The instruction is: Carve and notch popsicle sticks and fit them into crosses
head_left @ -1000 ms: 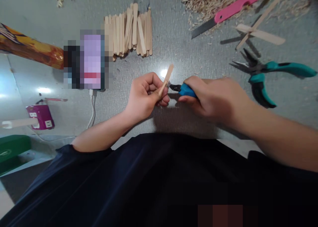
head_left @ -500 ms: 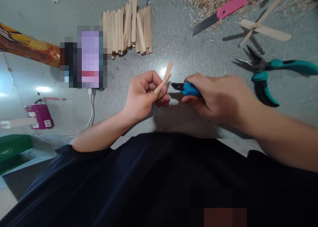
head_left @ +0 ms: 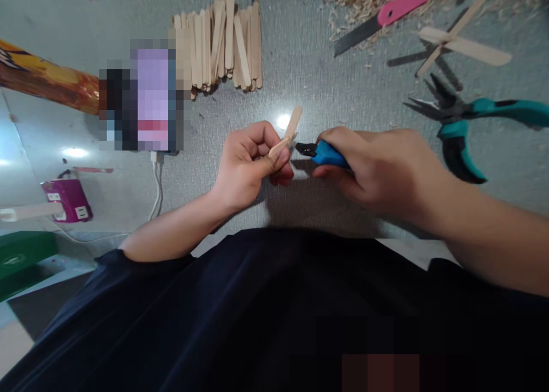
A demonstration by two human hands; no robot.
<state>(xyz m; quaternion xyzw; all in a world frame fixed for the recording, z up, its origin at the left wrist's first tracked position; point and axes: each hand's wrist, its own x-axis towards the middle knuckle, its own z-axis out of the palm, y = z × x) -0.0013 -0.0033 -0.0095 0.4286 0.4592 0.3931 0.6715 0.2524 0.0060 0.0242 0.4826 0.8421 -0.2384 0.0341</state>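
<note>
Between the thumb and fingers of my left hand (head_left: 251,166) is a wooden craft stick (head_left: 293,123), its rounded end pointing up and away. A shorter angled piece of wood and a thin splinter show beside it at the fingertips; whether they are joined to it I cannot tell. My right hand (head_left: 377,166) is wrapped round a blue utility knife (head_left: 328,153) with a black tip. That tip points left, a small gap from the stick. Most of the knife's handle is hidden in my palm.
Craft sticks (head_left: 218,43) lie in a row at the back. To the right are wood shavings (head_left: 351,3), a pink-handled saw (head_left: 401,8), crossed sticks (head_left: 476,46) and teal pliers (head_left: 457,114). A blurred phone (head_left: 153,94) and purple socket block (head_left: 68,200) are left.
The craft stick has turned slightly in my left hand, its upper end shifting a little right. My right hand and the knife have hardly moved. The view has shifted slightly.
</note>
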